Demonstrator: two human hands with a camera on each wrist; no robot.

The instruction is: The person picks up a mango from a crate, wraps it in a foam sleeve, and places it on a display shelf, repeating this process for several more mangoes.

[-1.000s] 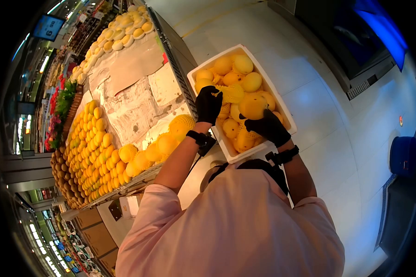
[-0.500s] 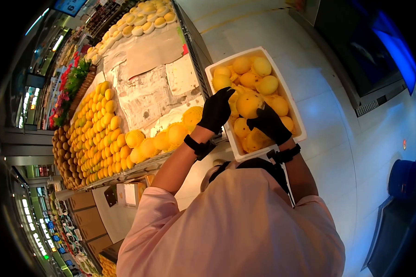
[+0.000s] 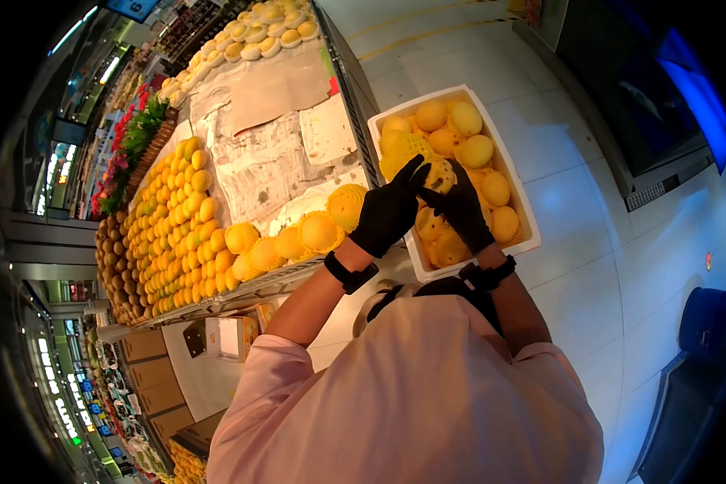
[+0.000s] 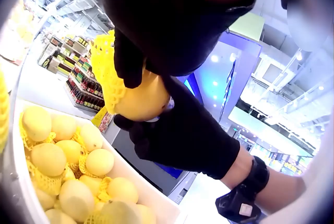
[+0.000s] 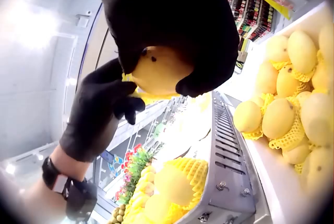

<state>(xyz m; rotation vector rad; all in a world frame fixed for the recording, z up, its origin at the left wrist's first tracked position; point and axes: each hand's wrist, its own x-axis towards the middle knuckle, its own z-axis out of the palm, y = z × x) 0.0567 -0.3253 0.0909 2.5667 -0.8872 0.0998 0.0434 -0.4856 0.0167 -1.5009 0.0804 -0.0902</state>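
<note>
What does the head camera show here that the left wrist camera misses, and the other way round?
Only the head view shows the display stand with its rows of yellow fruit, the pink shirt and the tiled floor. Only the left wrist view shows clearly that the foam net covers just part of the held fruit, plus far shop shelves and ceiling lights. Both show the left hand and right hand, in black gloves, holding that one fruit above the white box of fruit.
</note>
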